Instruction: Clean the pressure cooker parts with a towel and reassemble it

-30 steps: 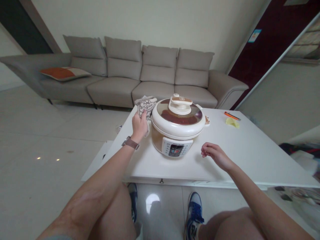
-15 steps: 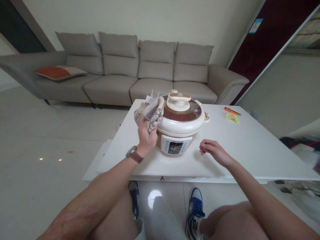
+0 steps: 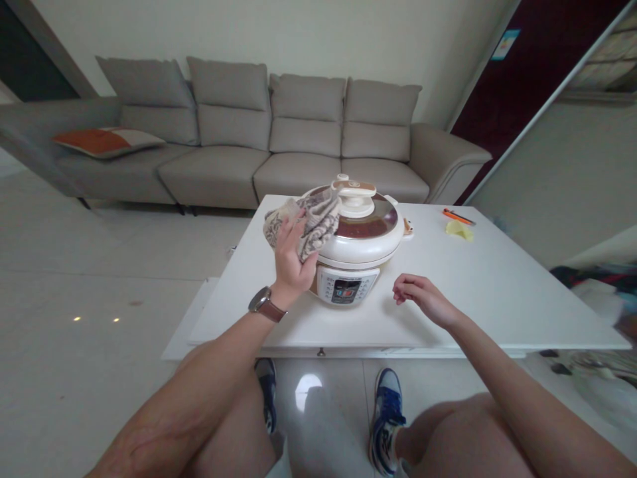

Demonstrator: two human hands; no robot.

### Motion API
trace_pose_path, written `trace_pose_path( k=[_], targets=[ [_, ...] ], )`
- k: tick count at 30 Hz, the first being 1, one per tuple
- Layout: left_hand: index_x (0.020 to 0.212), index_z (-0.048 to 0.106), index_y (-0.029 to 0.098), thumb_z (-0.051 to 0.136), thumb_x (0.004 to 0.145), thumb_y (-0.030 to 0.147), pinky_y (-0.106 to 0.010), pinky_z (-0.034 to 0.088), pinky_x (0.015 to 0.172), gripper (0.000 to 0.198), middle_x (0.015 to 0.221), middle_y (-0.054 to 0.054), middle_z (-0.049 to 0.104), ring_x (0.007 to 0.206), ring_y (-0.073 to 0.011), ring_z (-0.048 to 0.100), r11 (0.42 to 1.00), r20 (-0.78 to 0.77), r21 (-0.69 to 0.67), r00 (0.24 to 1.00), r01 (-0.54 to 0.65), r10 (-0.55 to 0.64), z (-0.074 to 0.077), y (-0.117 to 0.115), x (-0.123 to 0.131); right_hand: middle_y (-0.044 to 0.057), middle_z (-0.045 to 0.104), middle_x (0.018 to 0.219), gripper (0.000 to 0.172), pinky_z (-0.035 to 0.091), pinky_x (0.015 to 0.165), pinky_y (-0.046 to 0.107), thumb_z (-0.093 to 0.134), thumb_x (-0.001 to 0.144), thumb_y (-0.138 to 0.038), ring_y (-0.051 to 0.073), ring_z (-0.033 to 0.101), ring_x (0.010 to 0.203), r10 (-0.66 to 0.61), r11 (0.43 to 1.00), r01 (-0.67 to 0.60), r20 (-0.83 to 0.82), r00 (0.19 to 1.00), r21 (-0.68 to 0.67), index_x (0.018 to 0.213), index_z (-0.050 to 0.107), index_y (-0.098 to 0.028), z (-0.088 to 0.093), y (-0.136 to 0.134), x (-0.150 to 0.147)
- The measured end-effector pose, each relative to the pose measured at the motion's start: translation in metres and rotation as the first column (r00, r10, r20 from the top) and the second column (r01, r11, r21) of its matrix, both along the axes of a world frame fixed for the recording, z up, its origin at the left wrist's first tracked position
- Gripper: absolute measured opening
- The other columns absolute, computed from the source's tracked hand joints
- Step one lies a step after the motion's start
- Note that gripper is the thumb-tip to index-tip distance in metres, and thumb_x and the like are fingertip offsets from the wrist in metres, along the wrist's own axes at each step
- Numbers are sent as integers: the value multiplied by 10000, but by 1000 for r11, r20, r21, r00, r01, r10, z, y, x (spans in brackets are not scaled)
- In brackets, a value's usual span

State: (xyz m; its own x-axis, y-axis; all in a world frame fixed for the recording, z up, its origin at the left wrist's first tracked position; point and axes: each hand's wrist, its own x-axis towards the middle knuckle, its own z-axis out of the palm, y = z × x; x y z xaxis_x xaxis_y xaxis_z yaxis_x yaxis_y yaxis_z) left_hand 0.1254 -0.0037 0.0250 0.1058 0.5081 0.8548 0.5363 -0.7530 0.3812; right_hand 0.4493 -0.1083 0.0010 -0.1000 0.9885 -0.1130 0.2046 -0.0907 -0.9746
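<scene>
A white and brown electric pressure cooker (image 3: 351,249) stands on the white table (image 3: 468,292), lid on, its handle on top and control panel facing me. My left hand (image 3: 293,255), with a watch on the wrist, presses a patterned grey-beige cloth (image 3: 318,226) onto the left side of the lid. The fingers lie over the cloth, and part of the lid is hidden beneath it. To the right of the cooker, my right hand (image 3: 415,295) hovers above the table with its fingers curled; nothing shows in it.
On the table's far right lie an orange utility knife (image 3: 458,216) and a crumpled yellow piece (image 3: 458,230). A grey sofa (image 3: 298,133) with an orange and white cushion (image 3: 107,141) stands behind. Below the near edge is a drawer knob (image 3: 321,352).
My left hand has brought the bunched cloth down and spread it over the lid's left side, reaching closer to the handle. My right hand has hardly moved. The view has shifted slightly.
</scene>
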Motion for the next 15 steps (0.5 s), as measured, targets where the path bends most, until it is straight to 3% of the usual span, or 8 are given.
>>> trace_pose_path(
  k=[4,8,12,15],
  targets=[
    [1569,382,188,382,1020,488,-502,358,1216,625,1499,-181,556,1454,-296,477,990,132,-122,988,-67,83,-11,7,-1,53,701,744,260,494,742,345,716,844,-440,194,627,722,-13,1000,13,5,1000,-4,791,706,-186,2,-2,0],
    [1547,419,190,400,1006,492,-516,325,1235,619,1521,-173,538,1472,-312,450,993,110,-103,992,-58,69,-10,-2,2,49,698,735,263,486,741,347,722,833,-443,192,626,715,-17,1000,17,-3,1000,-10,785,704,-186,3,-2,-1],
    [1427,571,228,443,958,522,-575,246,1265,568,1462,-130,608,1499,-339,409,999,-121,-1,992,46,-46,1,-21,6,47,699,743,247,478,749,348,708,848,-427,188,629,718,-10,1000,10,3,1000,-14,787,701,-188,2,-1,-3],
    [1355,634,250,430,947,562,-596,205,1269,553,1471,-108,620,1500,-334,414,977,-341,82,926,198,-159,6,-36,11,48,700,743,251,476,746,347,708,847,-430,190,630,720,6,1000,-6,14,1000,-16,792,702,-185,1,0,-4]
  ],
)
